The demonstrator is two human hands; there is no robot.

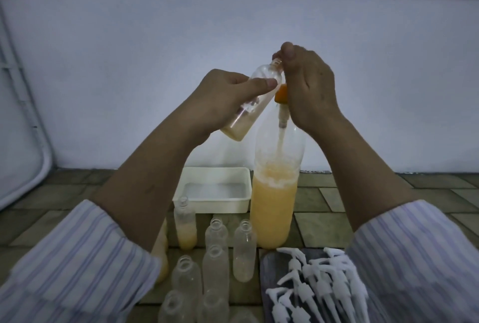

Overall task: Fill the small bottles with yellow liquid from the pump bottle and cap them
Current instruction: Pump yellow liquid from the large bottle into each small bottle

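Head view is showing the filling barely under way: the left hand (220, 100) is gripping a tilted small bottle (252, 105), only its bottom filled, its mouth at the pump bottle (274, 193) spout, where the right hand (308, 89) is curling over the pump head. One standing bottle (185, 224) is sitting part-filled; another filled one is seemingly hiding behind the left sleeve. About seven empty bottles (243, 250) are waiting, and roughly a dozen white pump caps (321, 284) are lying unused on the right.

The tiled floor (324, 221) carries the pump bottle (274, 203), small bottles (216, 265) (mostly empty), a white tray (215, 205) and pump caps (321, 286).
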